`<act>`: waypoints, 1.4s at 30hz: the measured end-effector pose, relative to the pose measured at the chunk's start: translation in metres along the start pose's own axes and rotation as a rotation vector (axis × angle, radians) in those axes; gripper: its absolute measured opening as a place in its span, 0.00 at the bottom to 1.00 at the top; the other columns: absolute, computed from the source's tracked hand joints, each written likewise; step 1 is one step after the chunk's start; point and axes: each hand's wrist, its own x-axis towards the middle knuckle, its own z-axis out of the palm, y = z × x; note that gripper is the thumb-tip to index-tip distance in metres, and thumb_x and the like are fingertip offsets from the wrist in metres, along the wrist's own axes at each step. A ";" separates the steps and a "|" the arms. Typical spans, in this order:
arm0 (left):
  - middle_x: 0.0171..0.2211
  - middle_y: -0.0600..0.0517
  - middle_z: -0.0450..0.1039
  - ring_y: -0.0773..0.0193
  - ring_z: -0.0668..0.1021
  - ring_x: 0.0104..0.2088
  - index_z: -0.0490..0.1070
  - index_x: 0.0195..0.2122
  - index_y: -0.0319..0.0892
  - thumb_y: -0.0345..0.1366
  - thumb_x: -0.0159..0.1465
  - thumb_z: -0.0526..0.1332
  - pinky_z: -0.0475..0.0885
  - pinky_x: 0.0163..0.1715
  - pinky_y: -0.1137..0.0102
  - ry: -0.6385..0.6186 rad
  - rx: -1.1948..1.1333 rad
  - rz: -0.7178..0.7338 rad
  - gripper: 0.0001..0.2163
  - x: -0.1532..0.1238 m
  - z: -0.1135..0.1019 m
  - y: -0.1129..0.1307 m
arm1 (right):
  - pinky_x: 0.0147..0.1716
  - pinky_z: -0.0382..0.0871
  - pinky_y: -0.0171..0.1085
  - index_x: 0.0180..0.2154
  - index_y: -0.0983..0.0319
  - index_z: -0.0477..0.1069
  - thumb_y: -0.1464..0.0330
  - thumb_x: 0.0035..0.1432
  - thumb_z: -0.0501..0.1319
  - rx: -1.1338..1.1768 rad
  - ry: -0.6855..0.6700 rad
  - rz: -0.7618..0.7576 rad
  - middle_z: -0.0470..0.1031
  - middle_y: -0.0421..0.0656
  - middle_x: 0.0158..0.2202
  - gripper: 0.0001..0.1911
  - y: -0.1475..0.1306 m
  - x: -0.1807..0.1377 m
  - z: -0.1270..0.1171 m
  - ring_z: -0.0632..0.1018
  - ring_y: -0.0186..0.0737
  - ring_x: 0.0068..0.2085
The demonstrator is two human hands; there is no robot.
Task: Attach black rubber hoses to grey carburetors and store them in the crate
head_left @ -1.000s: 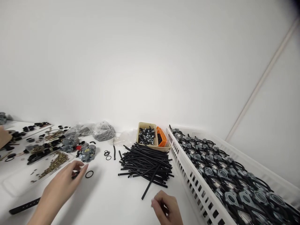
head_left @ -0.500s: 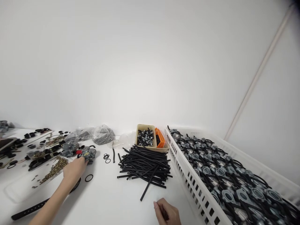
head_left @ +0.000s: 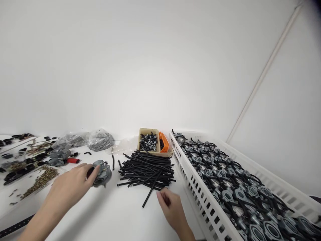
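My left hand (head_left: 72,182) is wrapped around a grey metal carburetor (head_left: 102,173), lifted a little above the white table. My fingers hide its left side. To the right, my right hand (head_left: 170,204) is closed, thumb and fingers curled together; whatever they may hold is hidden. It is just in front of a heap of short black rubber hoses (head_left: 147,169), near one hose (head_left: 151,192) that sticks out toward me. Another carburetor (head_left: 59,156) stands on the table at the left, beside a red cylindrical piece (head_left: 73,160).
On the right, a long white crate (head_left: 200,187) holds rows of carburetors with hoses. Behind the heap are a cream bin (head_left: 139,142) of small fittings and an orange basket (head_left: 164,140). Plastic bags (head_left: 100,140), brass pieces (head_left: 41,180) and a black strap (head_left: 15,227) lie leftward.
My left hand has raised the carburetor off the table and brought it closer and rightward. My right hand has moved forward toward the hoses. The view has shifted right.
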 end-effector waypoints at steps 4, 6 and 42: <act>0.27 0.48 0.76 0.56 0.78 0.31 0.71 0.27 0.44 0.52 0.67 0.43 0.64 0.31 0.67 -0.203 -0.186 0.209 0.24 -0.048 0.006 0.052 | 0.25 0.60 0.31 0.28 0.61 0.68 0.57 0.66 0.49 -0.253 0.018 0.046 0.65 0.35 0.19 0.20 -0.014 0.085 -0.008 0.68 0.31 0.22; 0.27 0.50 0.75 0.59 0.79 0.30 0.72 0.26 0.44 0.47 0.68 0.43 0.65 0.31 0.68 -0.266 -0.224 0.318 0.23 -0.066 0.013 0.074 | 0.32 0.65 0.32 0.35 0.62 0.70 0.60 0.68 0.46 -0.288 0.014 0.066 0.73 0.39 0.26 0.19 -0.012 0.132 -0.002 0.74 0.34 0.30; 0.41 0.47 0.77 0.54 0.81 0.42 0.34 0.64 0.48 0.43 0.45 0.72 0.74 0.46 0.61 -0.362 -1.190 0.112 0.54 -0.065 0.147 0.084 | 0.46 0.74 0.47 0.52 0.63 0.68 0.63 0.63 0.60 -0.431 -0.414 0.071 0.71 0.47 0.51 0.17 0.052 0.259 0.047 0.76 0.44 0.48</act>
